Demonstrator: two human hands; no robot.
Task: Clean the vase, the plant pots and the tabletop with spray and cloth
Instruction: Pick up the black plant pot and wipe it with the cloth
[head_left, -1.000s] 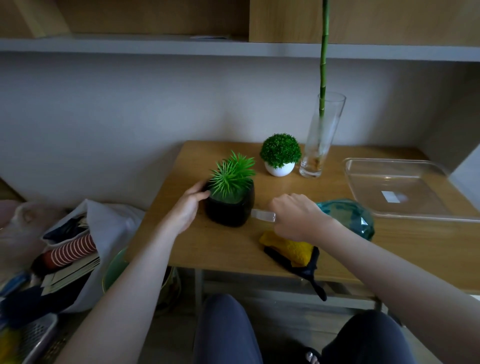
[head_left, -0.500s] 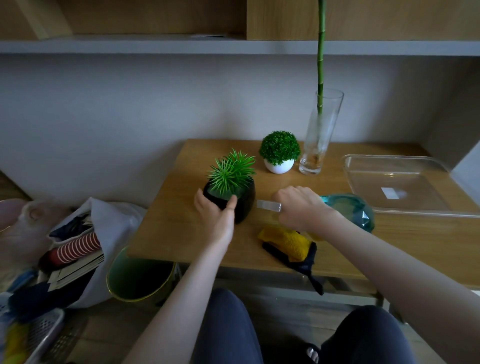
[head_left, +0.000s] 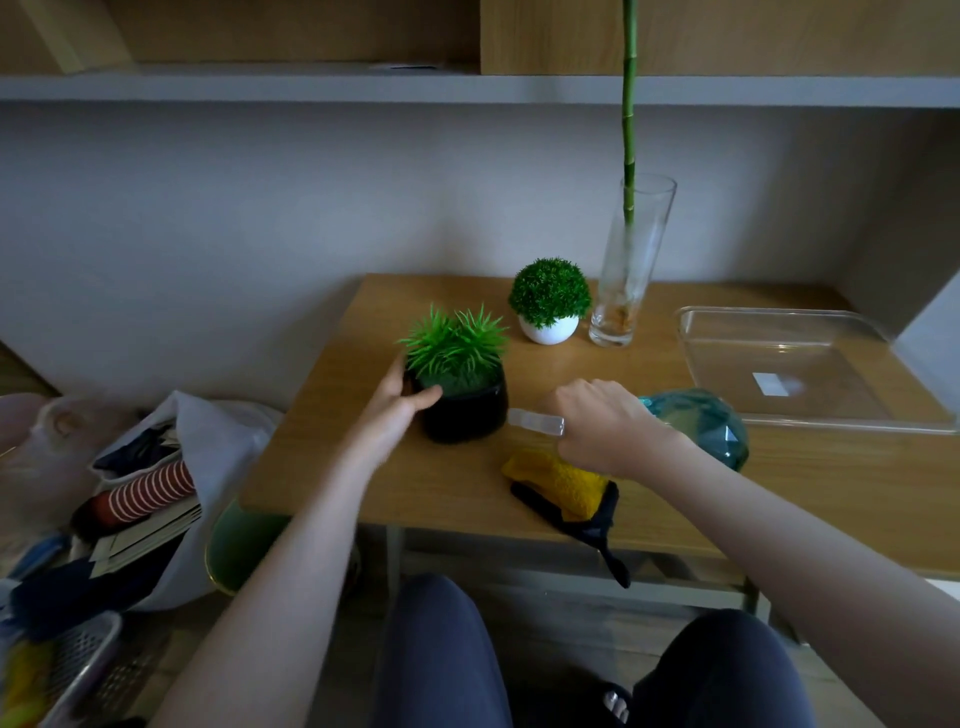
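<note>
While the left hand (head_left: 400, 400) wraps round the near left side of the black pot (head_left: 465, 410), thumb lying across the rim in front and fingers curled behind, the pot stands upright on the wooden tabletop (head_left: 415, 483) with its spiky green plant (head_left: 454, 340) rising just above the knuckles. Just right of that pot, the right hand (head_left: 605, 426) grips the head of the teal spray bottle (head_left: 701, 423), fingers closed over the trigger part; the clear nozzle (head_left: 535, 420) sticks out from the fist toward the pot, its tip just short of the black side. The bottle's faceted body lies behind the right wrist. Under that hand, toward the person, a yellow cloth (head_left: 558, 480) lies on a black cloth (head_left: 587, 525) whose strap hangs over the table's near edge. Beyond both hands, a round bushy plant in a white pot (head_left: 548, 328) stands just beside a tall glass vase (head_left: 628, 270) holding a green bamboo stalk (head_left: 629, 104). Farther to the right of the right hand rests a clear plastic tray (head_left: 810, 410). Off to the left of the left arm, below table level, sit a white bag (head_left: 208, 431) of folded things and a green bin (head_left: 234, 545).
</note>
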